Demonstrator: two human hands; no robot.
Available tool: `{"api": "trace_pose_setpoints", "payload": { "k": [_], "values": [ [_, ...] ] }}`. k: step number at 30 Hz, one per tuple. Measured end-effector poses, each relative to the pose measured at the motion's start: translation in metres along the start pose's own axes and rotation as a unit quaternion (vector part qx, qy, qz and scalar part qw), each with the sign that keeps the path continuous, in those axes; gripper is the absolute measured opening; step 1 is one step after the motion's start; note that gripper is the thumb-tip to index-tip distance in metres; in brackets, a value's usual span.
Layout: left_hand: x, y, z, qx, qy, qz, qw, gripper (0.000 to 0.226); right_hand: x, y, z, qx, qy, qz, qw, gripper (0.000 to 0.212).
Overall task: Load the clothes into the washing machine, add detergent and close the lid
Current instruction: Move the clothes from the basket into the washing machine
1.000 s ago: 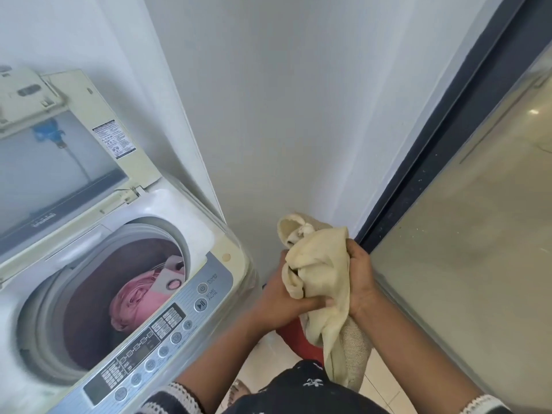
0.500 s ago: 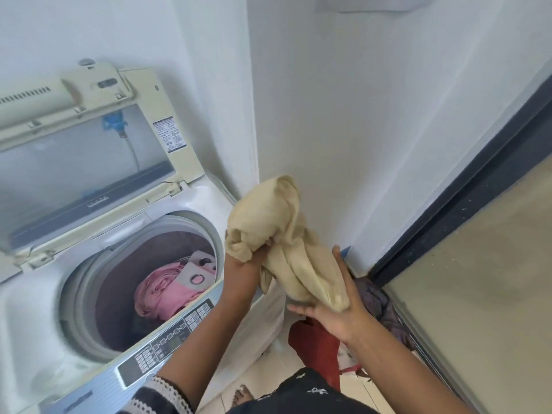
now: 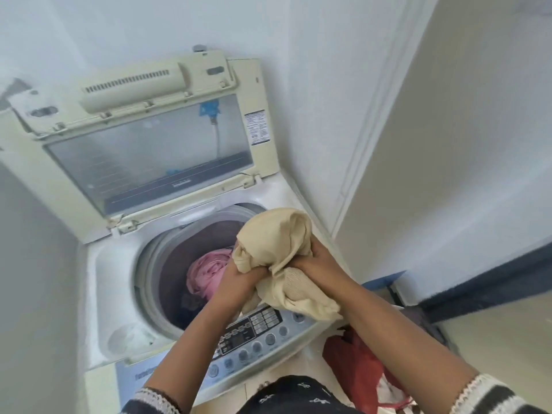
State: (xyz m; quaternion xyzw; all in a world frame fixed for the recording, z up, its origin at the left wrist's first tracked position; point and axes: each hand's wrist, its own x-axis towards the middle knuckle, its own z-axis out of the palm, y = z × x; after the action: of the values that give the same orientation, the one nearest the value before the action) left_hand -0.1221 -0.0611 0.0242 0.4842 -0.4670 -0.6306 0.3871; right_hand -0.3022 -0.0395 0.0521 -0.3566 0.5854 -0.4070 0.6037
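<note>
A top-loading washing machine [image 3: 101,273] stands against the wall with its lid [image 3: 143,150] raised. Pink clothing [image 3: 207,274] and some darker fabric lie inside the drum. My left hand [image 3: 243,279] and my right hand [image 3: 318,259] both grip a bunched cream garment [image 3: 277,237]. I hold it above the drum's right rim and the control panel [image 3: 254,333]. A tail of the garment hangs over the panel.
A red cloth or bag [image 3: 358,369] lies on the floor right of the machine, with grey fabric [image 3: 424,321] behind it. White walls close in at the back and right. A dark door frame [image 3: 493,282] runs along the right.
The cream garment has moved left, from beside the machine to over the drum's edge. My right hand has come up from under it to grip it beside the left.
</note>
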Motion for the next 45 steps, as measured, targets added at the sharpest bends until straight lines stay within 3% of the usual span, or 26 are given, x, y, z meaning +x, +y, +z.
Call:
{"api": "trace_pose_setpoints", "payload": {
  "k": [4, 7, 10, 13, 15, 17, 19, 21, 23, 25, 28, 30, 33, 36, 41, 45],
  "values": [
    [0.010, 0.005, -0.039, 0.107, 0.129, 0.112, 0.979, 0.045, 0.027, -0.004, 0.043, 0.026, -0.032, 0.135, 0.990, 0.065],
    [0.009, -0.004, -0.070, 0.232, 0.145, 0.163, 0.948, 0.036, 0.043, 0.001, 0.064, 0.105, -0.059, 0.181, 0.976, 0.053],
    [0.008, -0.018, -0.091, 0.289, 0.066, 0.184, 0.937, 0.048, 0.051, 0.007, 0.081, 0.157, -0.087, 0.163, 0.970, 0.027],
    [0.006, -0.031, -0.100, 0.345, -0.116, 0.172, 0.915, 0.085, 0.059, 0.013, 0.088, 0.227, -0.055, 0.173, 0.957, 0.042],
    [0.004, -0.034, -0.100, 0.387, -0.158, 0.155, 0.895, 0.110, 0.062, 0.017, 0.088, 0.231, -0.059, 0.172, 0.956, 0.048],
    [0.007, -0.039, -0.097, 0.458, -0.088, 0.236, 0.853, 0.096, 0.064, 0.023, 0.089, 0.221, -0.086, 0.178, 0.955, 0.050],
    [0.013, -0.039, -0.093, 0.530, -0.025, 0.328, 0.782, 0.069, 0.065, 0.028, 0.089, 0.194, -0.111, 0.182, 0.958, 0.048],
    [0.022, -0.040, -0.093, 0.585, -0.021, 0.350, 0.731, 0.067, 0.069, 0.028, 0.087, 0.114, -0.120, 0.173, 0.971, 0.039],
    [0.030, -0.050, -0.097, 0.645, -0.027, 0.305, 0.700, 0.065, 0.072, 0.024, 0.083, 0.024, -0.098, 0.165, 0.981, 0.030],
    [0.035, -0.064, -0.102, 0.723, -0.043, 0.179, 0.666, 0.064, 0.073, 0.024, 0.074, -0.025, -0.048, 0.156, 0.986, 0.035],
    [0.037, -0.086, -0.113, 0.781, -0.139, -0.024, 0.608, 0.076, 0.067, 0.028, 0.053, -0.119, 0.017, 0.091, 0.989, 0.049],
    [0.039, -0.084, -0.104, 0.756, -0.153, -0.037, 0.635, 0.067, 0.057, 0.031, 0.030, -0.125, 0.066, 0.022, 0.990, 0.041],
    [0.044, -0.060, -0.070, 0.679, -0.095, 0.066, 0.725, 0.044, 0.033, 0.043, -0.013, -0.051, 0.126, -0.056, 0.989, 0.031],
    [0.039, -0.035, -0.014, 0.565, -0.127, 0.185, 0.794, 0.034, 0.004, 0.072, -0.066, -0.041, 0.197, -0.080, 0.976, 0.035],
    [0.007, -0.039, 0.098, 0.466, -0.292, 0.278, 0.788, 0.031, -0.037, 0.140, -0.153, -0.078, 0.285, -0.010, 0.955, 0.034],
    [-0.006, -0.078, 0.169, 0.442, -0.373, 0.233, 0.782, 0.034, -0.056, 0.195, -0.202, -0.082, 0.277, 0.084, 0.954, 0.034]
  ]
}}
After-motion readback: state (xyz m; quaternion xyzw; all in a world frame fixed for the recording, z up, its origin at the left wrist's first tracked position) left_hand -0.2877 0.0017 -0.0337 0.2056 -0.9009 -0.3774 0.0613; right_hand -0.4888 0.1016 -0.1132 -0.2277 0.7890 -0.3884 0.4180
